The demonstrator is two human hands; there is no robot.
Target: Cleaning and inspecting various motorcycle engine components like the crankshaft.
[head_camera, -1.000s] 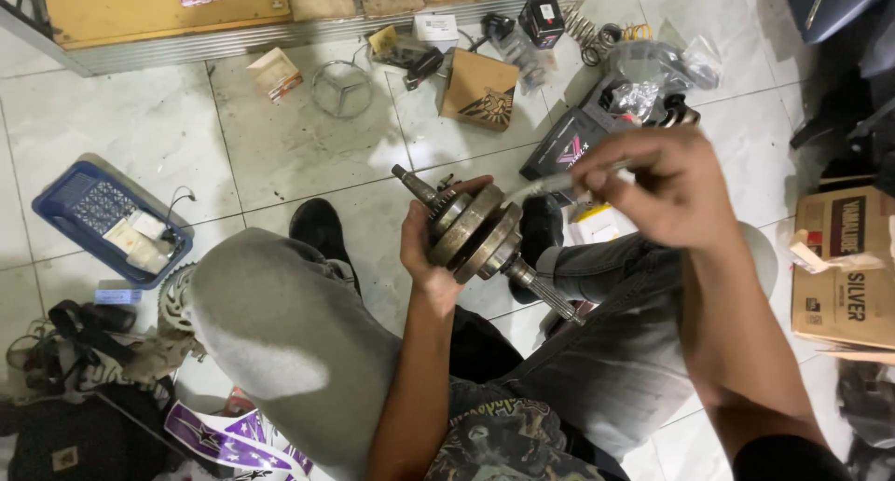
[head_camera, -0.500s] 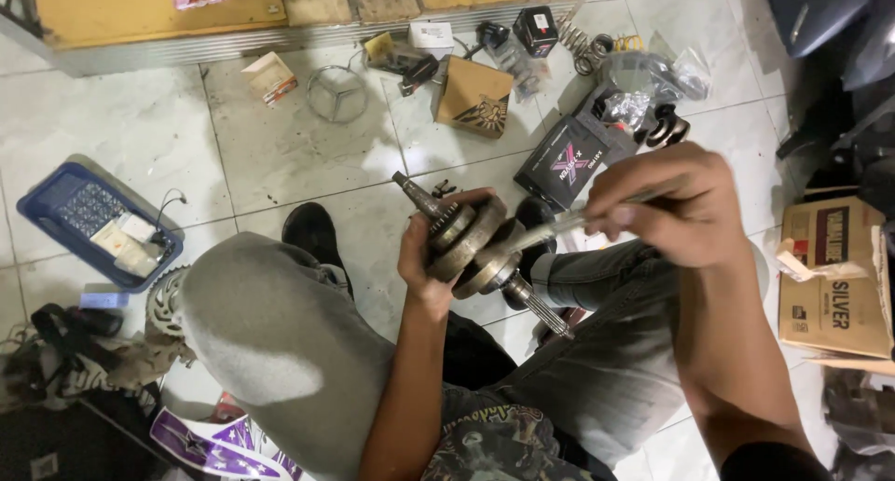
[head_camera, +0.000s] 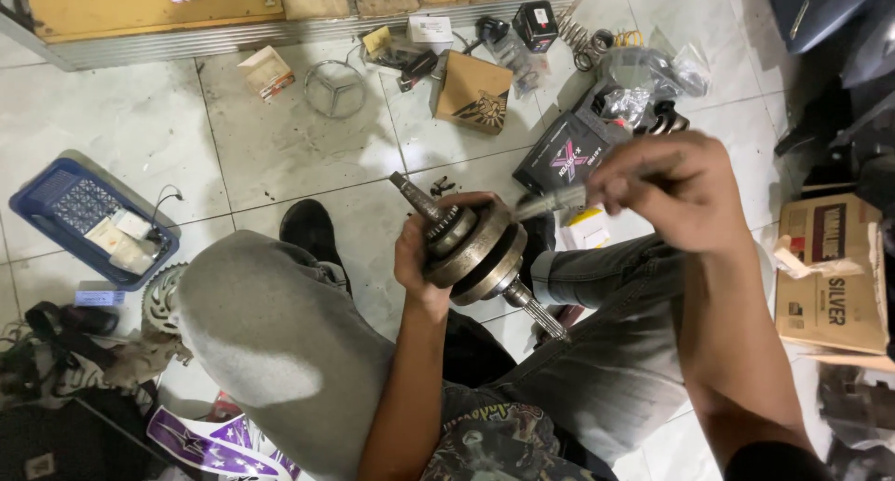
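Left hand [head_camera: 417, 262]: clamped around the crankshaft [head_camera: 475, 248], held tilted above the knees.
Right hand [head_camera: 667, 190]: closed on a thin metal tool [head_camera: 550, 201], its tip touching the crankshaft.
Floor [head_camera: 280, 155]: tiles, blue basket [head_camera: 56, 201].

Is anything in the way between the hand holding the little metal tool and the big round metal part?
Nothing visible. The right hand holds a thin metal tool whose tip reaches the crankshaft, which the left hand grips from behind. The gap between them is open.

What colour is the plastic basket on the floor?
Blue basket, with a mesh-patterned side; seen in the head view.
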